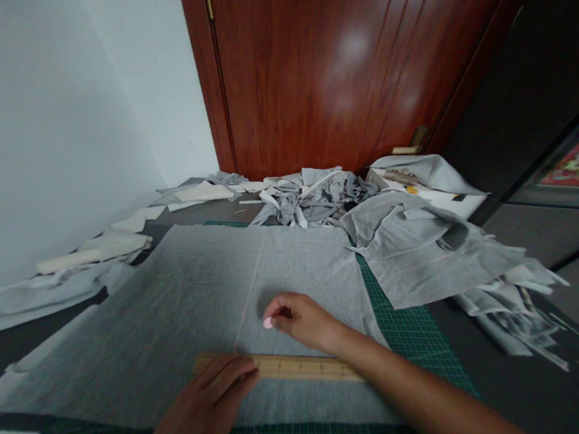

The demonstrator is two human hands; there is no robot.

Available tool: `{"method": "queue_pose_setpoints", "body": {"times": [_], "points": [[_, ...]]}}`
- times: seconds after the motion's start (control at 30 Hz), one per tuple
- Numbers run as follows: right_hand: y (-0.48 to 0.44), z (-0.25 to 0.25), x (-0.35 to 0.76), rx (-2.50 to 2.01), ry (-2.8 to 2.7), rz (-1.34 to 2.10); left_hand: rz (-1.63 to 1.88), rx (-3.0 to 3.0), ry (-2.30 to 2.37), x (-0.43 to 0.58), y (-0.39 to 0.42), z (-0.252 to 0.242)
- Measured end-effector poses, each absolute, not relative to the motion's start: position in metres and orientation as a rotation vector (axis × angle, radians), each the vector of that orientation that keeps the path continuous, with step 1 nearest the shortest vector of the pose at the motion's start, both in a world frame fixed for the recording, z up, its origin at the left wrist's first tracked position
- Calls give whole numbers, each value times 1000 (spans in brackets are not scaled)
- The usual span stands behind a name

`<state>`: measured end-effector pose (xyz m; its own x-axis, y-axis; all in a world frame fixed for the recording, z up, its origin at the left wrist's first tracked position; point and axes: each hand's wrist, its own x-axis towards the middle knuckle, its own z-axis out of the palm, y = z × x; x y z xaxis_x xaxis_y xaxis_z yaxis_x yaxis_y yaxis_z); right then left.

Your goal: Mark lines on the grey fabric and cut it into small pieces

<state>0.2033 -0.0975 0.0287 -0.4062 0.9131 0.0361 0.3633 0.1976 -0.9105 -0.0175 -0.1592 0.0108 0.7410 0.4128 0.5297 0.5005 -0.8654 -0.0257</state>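
Note:
A piece of grey fabric (188, 289) lies spread out, with a thin pink line running up its middle. A wooden ruler (302, 368) rests crosswise on the fabric near the front. My left hand (215, 395) is over the ruler's left end, fingers together and pressing it down. Above the ruler, just right of the pink line, my right hand (304, 320) pinches a small pink piece of tailor's chalk (268, 322) between thumb and fingertips. Part of the ruler's right end is hidden by my right forearm.
A green cutting mat (420, 341) shows from under the fabric. Fabric scraps (316, 196) are heaped at the back, before a brown door (331, 73). More grey cloth (417, 254) lies at right, beside a white box (451, 201). Pale strips (111, 246) line the left wall.

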Motion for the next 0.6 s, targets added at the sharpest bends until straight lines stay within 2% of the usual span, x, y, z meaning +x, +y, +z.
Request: {"method": "queue_pose_setpoints", "body": {"times": [0.23, 0.6], "points": [[-108, 32, 159, -1073, -2246, 921, -736, -2709, -694, -39, -160, 3], [-109, 23, 152, -1043, -2269, 800, -777, -2701, -659, -36, -159, 2]]}}
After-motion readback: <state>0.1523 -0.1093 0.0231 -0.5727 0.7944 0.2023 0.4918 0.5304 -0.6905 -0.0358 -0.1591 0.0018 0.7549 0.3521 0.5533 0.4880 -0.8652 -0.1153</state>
